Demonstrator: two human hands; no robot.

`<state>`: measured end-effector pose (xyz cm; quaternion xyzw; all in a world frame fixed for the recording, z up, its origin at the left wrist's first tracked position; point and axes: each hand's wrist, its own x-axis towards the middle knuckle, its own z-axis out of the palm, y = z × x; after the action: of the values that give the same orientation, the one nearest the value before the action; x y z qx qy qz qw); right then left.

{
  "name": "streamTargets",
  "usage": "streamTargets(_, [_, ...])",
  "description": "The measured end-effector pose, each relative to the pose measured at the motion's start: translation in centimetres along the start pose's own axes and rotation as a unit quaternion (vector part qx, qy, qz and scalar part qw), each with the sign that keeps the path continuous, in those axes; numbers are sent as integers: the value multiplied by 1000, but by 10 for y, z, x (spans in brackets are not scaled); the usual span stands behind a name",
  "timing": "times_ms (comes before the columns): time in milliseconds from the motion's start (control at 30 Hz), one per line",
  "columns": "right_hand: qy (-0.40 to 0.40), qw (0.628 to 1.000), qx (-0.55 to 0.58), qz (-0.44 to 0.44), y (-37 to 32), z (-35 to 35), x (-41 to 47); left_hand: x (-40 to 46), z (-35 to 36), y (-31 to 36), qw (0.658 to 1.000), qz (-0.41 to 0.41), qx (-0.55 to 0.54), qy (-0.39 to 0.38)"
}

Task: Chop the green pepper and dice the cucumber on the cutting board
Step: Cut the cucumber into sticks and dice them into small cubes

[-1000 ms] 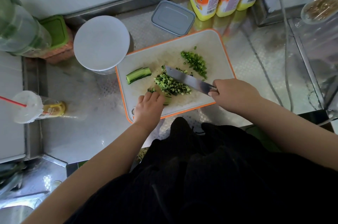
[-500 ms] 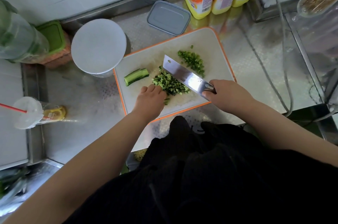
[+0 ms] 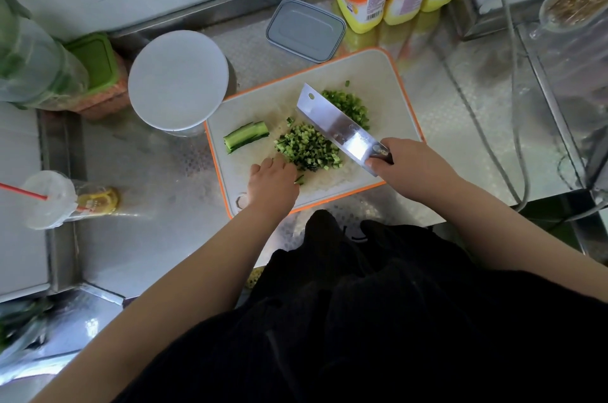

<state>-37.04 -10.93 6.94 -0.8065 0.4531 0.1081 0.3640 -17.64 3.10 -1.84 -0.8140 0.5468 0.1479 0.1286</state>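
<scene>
While the right hand point(image 3: 418, 169) kept its fingers curled round the cleaver point(image 3: 342, 131) handle, the broad blade was tilted above the cutting board point(image 3: 388, 80), its long axis running from that hand up and away toward the board's far side. Just left of the blade lay the pile of diced cucumber point(image 3: 307, 147); on the blade's other side, toward the board's far right, sat the chopped green pepper point(image 3: 350, 106). One uncut cucumber piece point(image 3: 246, 136) remained near the board's left edge, lying slantwise and well apart from the cleaver. The left hand point(image 3: 273, 184) was clearly the nearer to it, resting at the near-left side of the diced pile with its fingertips touching the dice; whether those fingers pinched anything could not be told. Judging by this, the pepper looked finished and the cucumber mostly so, and the next move probably called for the left hand to draw the remaining piece rightward under the blade. Beyond the board's left corner stood a white round container point(image 3: 177, 80) on the steel desk point(image 3: 158, 205).
</scene>
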Motion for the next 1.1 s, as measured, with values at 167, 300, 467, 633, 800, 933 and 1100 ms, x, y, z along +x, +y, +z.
streamTargets(167, [3, 1000, 1, -14, -4, 3, 1, -5, 7, 5, 999, -33, 3, 14])
streamTargets(300, [11, 1000, 6, -17, -7, 4, 0, -8, 6, 9, 994, -97, -39, 24])
streamTargets(467, [1, 1000, 11, -15, -9, 4, -1, -14, 6, 6, 973, -181, -138, 42])
streamTargets(633, [-3, 1000, 2, -12, -10, 9, -1, -17, 13, 11, 918, -281, -275, 60])
streamTargets(800, [5, 1000, -11, -21, -13, 24, 2, -18, 21, 16, 914, -207, -338, 90])
streamTargets(933, [1, 998, -42, -53, -23, 41, 8, -17, 27, 13, 921, -155, -340, 114])
streamTargets(1100, [-31, 993, -83, -83, -37, 66, 13, -27, 35, 9, 923, -144, -308, 178])
